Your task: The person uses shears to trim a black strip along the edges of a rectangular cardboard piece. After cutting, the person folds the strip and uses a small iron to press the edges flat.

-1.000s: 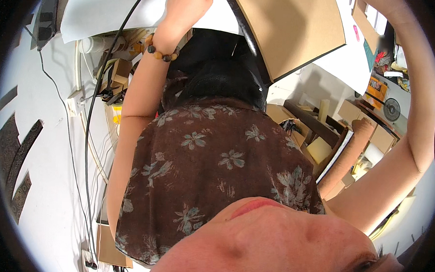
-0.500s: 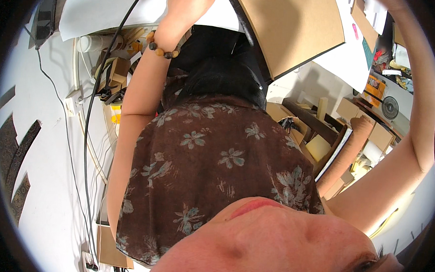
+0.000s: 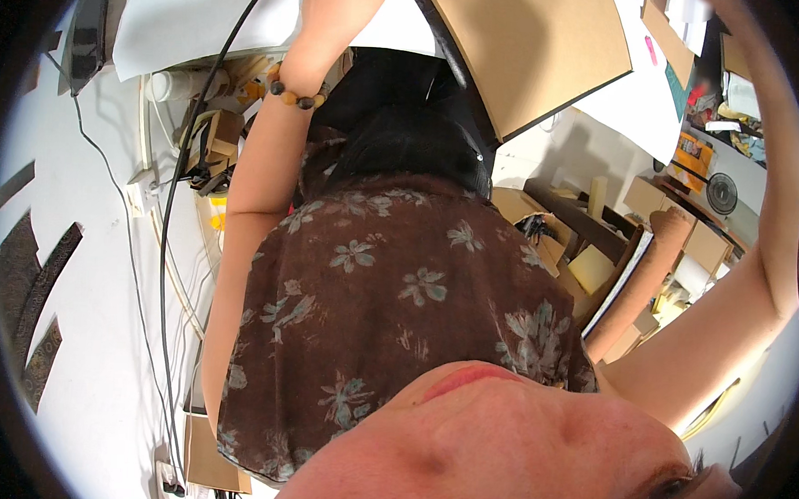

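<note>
My left hand (image 3: 337,14) reaches over the white sheet-covered tabletop (image 3: 187,22) at the upper edge, a bead bracelet (image 3: 290,98) round its wrist. Its fingers are cut off by the picture's edge, so their pose and anything they hold stay hidden. To its right lies a tan board (image 3: 534,61) with a dark edge, jutting past the table's front. My right arm (image 3: 768,157) is raised along the right rim; its hand is beyond the upper edge.
A black cable (image 3: 178,154) hangs down at the left, near a wall socket (image 3: 140,195). Cardboard pieces, a brown roll (image 3: 640,284) and a small fan (image 3: 722,193) stand at the right. A pink object (image 3: 651,51) and a green mat (image 3: 676,94) lie on the table.
My left hand has shifted slightly up and left. My right hand, partly seen at the upper edge before, has gone out of view. The board looks almost unmoved.
</note>
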Demonstrator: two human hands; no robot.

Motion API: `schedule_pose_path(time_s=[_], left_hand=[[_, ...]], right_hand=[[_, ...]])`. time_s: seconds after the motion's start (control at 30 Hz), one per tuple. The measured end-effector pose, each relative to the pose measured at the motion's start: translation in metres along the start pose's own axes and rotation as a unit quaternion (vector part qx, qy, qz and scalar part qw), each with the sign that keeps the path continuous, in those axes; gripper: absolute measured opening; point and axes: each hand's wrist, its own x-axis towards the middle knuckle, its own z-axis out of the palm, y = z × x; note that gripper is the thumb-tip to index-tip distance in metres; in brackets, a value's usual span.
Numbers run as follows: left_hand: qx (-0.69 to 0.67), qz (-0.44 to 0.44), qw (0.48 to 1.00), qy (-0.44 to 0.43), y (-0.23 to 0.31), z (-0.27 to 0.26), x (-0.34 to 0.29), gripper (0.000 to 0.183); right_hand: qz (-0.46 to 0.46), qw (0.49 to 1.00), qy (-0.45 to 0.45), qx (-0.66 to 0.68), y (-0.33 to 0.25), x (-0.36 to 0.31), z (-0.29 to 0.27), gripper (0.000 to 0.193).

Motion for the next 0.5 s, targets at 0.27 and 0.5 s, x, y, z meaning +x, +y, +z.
schedule_pose_path(time_s=[0.27,0.5], left_hand=[[-0.41,-0.103,0.904,-0.067,0.036,-0.012,-0.063,0.022],[-0.392,-0.034,0.891,-0.226,0.108,0.005,-0.142,0.051]], right_hand=[[0.244,0.856,-0.112,0.441,-0.024,-0.174,0.022,0.028],[0.304,0.803,-0.176,0.481,-0.081,-0.24,-0.012,0.046]])
